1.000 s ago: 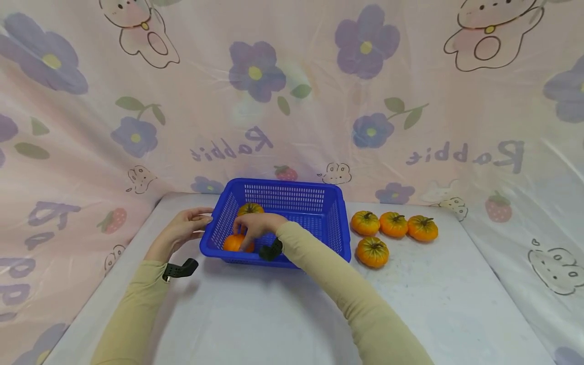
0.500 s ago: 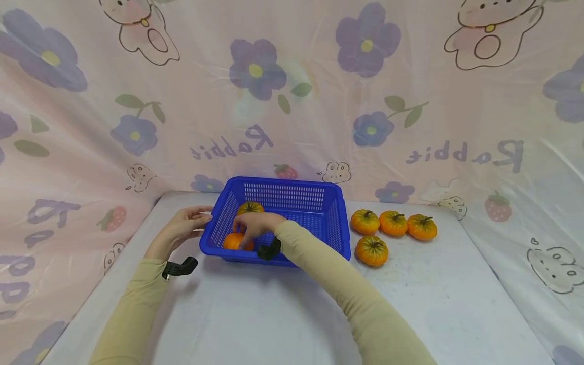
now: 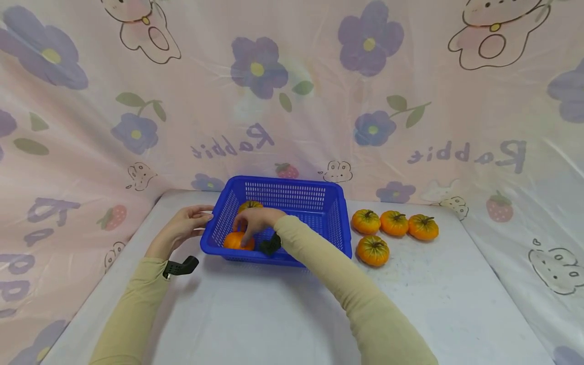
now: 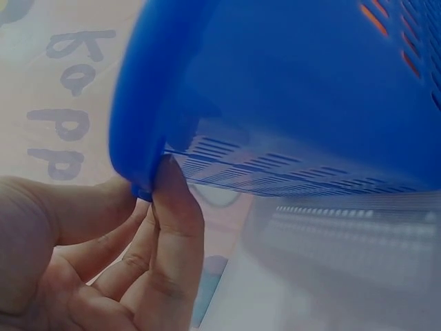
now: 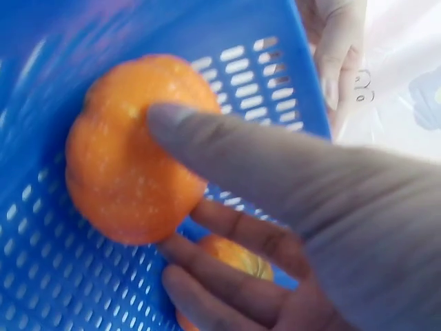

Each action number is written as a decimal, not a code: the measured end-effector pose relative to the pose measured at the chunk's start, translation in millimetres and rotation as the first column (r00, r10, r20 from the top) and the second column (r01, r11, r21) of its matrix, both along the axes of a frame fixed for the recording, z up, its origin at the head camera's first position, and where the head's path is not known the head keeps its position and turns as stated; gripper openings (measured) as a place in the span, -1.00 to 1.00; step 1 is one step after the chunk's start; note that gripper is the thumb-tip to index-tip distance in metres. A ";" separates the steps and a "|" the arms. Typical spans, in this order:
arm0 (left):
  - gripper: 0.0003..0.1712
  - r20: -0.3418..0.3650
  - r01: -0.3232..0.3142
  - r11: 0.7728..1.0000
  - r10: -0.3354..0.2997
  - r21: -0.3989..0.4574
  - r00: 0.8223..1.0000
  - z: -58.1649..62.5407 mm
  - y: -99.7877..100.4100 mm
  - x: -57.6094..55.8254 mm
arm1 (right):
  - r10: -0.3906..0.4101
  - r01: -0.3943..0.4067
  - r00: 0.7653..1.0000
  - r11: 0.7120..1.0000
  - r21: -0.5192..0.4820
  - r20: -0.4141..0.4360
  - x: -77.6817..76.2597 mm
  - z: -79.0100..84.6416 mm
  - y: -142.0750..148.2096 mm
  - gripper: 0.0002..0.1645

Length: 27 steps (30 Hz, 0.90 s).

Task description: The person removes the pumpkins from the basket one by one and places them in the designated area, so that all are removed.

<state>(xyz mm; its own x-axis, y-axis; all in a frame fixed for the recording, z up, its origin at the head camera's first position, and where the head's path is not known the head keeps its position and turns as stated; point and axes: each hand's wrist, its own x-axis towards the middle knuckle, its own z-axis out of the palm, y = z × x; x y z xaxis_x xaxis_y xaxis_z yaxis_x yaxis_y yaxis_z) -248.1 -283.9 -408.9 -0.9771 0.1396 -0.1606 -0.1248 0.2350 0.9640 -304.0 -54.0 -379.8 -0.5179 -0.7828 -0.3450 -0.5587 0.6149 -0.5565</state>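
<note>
A blue plastic basket with slotted walls stands on the table. My left hand pinches the rim at its left end; the left wrist view shows the thumb and fingers on either side of the blue edge. Inside, at the front left corner, lies an orange pumpkin. My right hand reaches in and holds it, with the thumb on its face and fingertips against its side in the right wrist view, where the pumpkin shows its stemless side. Behind sits a second pumpkin, partly hidden by the right hand.
Right of the basket, several pumpkins rest on the white table: a row of three, with the middle pumpkin between two others, and a nearer pumpkin. A patterned curtain hangs behind and at the sides.
My right hand and wrist have risen slightly, covering more of the rear pumpkin. The left hand stays at the rim, and the basket has not visibly moved.
</note>
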 end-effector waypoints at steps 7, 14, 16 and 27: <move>-0.40 0.004 0.001 1.000 -0.001 -0.005 1.000 1.7 -0.6 0.9 | 0.009 -0.008 1.000 1.000 -0.030 0.015 -1.9 3.9 3.7 -0.55; -0.39 0.013 0.001 1.000 -0.001 0.008 1.000 2.1 0.3 2.0 | 0.009 -0.002 0.988 0.999 -0.044 0.154 -1.2 5.8 9.8 -0.54; -0.39 0.012 0.001 1.000 -0.001 0.009 1.000 2.3 0.7 2.3 | 0.006 0.004 0.980 0.999 -0.053 0.197 -1.3 5.0 11.1 -0.53; -0.42 0.023 -0.006 1.000 0.006 0.005 1.000 3.2 -0.2 1.9 | 0.014 0.011 0.971 0.995 -0.104 0.238 -5.0 -1.1 14.5 -0.53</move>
<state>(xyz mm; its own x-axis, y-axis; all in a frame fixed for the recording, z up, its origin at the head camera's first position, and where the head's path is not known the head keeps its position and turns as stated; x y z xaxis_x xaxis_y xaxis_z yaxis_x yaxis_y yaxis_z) -246.2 -284.2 -405.7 -0.9741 0.1344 -0.1819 -0.1480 0.2291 0.9621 -309.1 -39.5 -380.9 -0.4297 -0.8214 -0.3751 -0.4036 0.5463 -0.7340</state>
